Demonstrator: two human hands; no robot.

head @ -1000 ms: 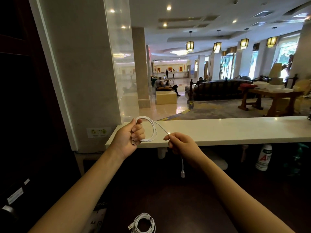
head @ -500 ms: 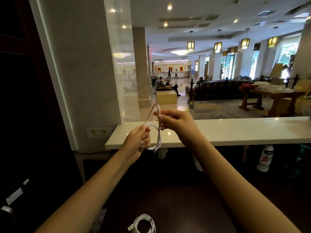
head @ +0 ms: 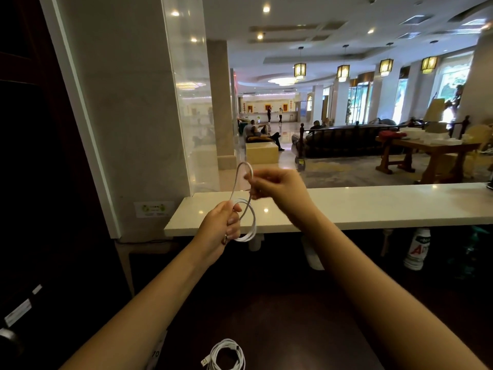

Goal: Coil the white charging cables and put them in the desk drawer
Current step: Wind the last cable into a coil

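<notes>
Head: L hand (head: 220, 229) grips cable (head: 244, 238) nr counter edge (head: 373, 221)

A pale stone counter (head: 373, 206) fronts a lobby: 4 hanging lanterns (head: 300, 69), glossy floor (head: 287, 156), a dark sofa (head: 346, 138), a wooden table (head: 437, 153) at right, a marble pillar (head: 128, 102) at left.
</notes>
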